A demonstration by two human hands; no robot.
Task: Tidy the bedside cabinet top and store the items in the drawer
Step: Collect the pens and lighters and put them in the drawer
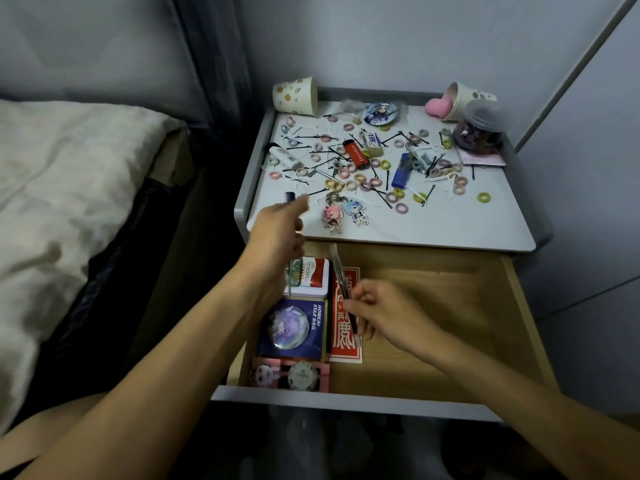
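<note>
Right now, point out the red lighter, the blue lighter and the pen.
red lighter [356, 156]: head view, middle of its body.
blue lighter [401, 172]: head view, middle of its body.
pen [337, 266]: head view, its clear upper barrel.

Keychains lie on the table, just right of the left hand and beyond the right hand, which holds a pen; the drawer lies under both hands.

Bed beside grey walls, perhaps curtained.
</note>
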